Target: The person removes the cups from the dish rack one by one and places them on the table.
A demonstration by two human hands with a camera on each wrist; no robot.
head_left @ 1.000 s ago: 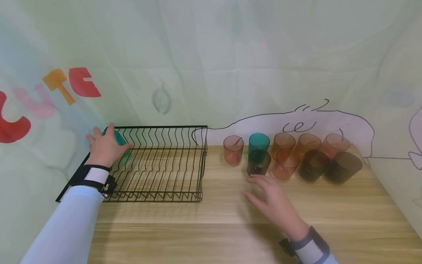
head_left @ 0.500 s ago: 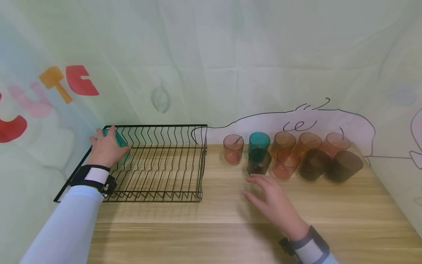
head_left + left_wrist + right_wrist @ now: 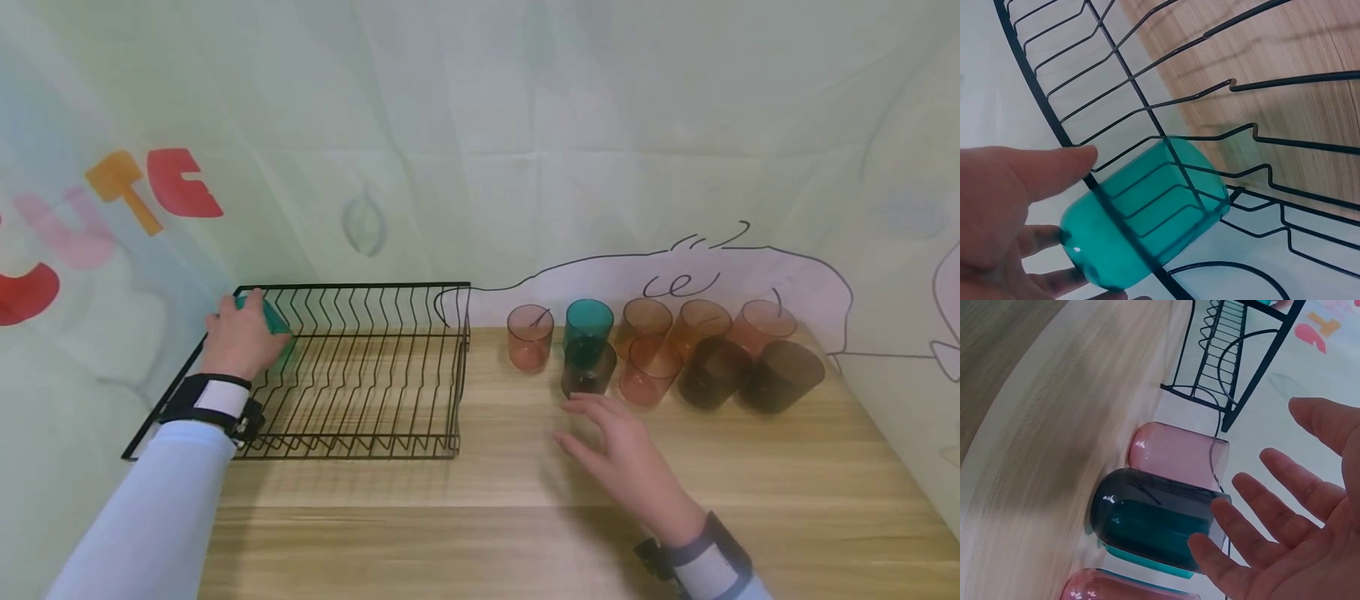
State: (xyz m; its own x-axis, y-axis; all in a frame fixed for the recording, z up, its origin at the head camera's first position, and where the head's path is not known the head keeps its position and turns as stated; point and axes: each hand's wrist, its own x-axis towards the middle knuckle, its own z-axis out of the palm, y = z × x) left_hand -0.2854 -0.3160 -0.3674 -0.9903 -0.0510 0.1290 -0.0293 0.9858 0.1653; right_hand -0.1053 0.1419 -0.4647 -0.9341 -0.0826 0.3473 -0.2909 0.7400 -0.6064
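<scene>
A teal drinking glass (image 3: 1129,219) sits at the back left corner of the black wire dish rack (image 3: 363,337), overlapping the rack's bars. My left hand (image 3: 242,337) is over it, hiding most of it in the head view. In the left wrist view my fingers touch the glass at its near rounded end, while my thumb stands straight and apart from it by the rack's top bar. My right hand (image 3: 626,462) holds nothing; its fingers are spread loosely in front of a dark grey glass (image 3: 588,383). Behind that stands another teal glass (image 3: 589,315).
A pink glass (image 3: 530,337) stands left of the teal one. Amber glasses (image 3: 647,321), a reddish glass (image 3: 649,375) and two dark glasses (image 3: 780,379) stand grouped to the right on the wooden table (image 3: 510,533). A printed cloth backdrop (image 3: 487,167) rises behind.
My left thumb has drawn in slightly towards the glass, and the left hand has shifted a little. My right hand and the standing glasses keep their places.
</scene>
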